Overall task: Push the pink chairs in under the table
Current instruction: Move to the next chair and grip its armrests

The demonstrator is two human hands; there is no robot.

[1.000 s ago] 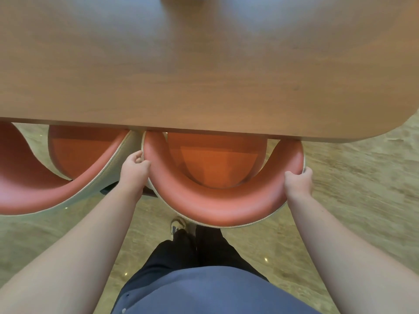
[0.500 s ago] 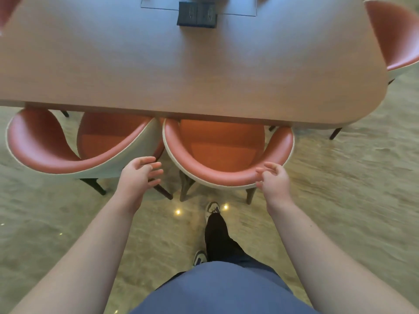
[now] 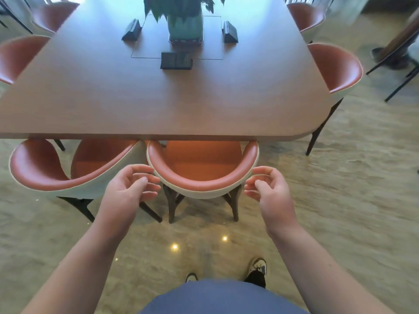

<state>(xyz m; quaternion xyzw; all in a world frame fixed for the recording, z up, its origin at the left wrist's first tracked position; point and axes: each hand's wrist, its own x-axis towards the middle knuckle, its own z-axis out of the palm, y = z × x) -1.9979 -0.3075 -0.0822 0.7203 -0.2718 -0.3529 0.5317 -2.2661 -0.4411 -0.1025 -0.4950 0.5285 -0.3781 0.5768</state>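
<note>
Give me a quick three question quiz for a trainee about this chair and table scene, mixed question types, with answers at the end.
1. True or false: the left hand grips the middle chair.
2. What stands at the centre of the table: A a potted plant, B a laptop, C a lamp?
3. Which chair sits less squarely to the table edge, the middle chair or the left chair?

Key: 1 false, both it and the right hand are off the chair. 2 A, the potted plant. 3 the left chair.

A potted plant (image 3: 184, 17) in a teal pot stands far centre. Three black socket blocks (image 3: 176, 61) surround it. Polished stone floor (image 3: 340, 177) reflects ceiling lights.
</note>
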